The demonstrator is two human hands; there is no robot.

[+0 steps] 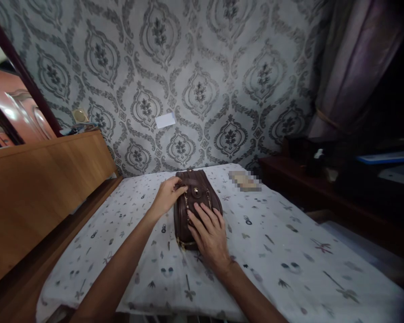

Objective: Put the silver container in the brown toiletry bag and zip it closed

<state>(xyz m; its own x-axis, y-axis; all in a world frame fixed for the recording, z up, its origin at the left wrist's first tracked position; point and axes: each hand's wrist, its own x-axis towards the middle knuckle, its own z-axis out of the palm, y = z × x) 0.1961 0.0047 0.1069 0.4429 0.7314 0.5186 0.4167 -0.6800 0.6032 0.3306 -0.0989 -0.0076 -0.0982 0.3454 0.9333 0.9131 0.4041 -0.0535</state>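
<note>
A dark brown bag [198, 215] with gold chains and a round gold clasp lies on a white printed sheet [272, 269]. At the bag's upper left side is my left hand [168, 194], its thumb and fingers closed at the edge near the chain; what they pinch is too small to make out. My right hand [210, 233] rests on the bag's lower right part, fingers stretched out and lying flat on the leather. Part of the bag's near right side is hidden under that hand.
A blurred tan rectangular item [245, 181] lies right of the bag. On the left runs a wooden board [47, 193]. Dark furniture [289, 179] stands at the right, holding a bottle and other items. Patterned wallpaper [202, 89] covers the wall behind.
</note>
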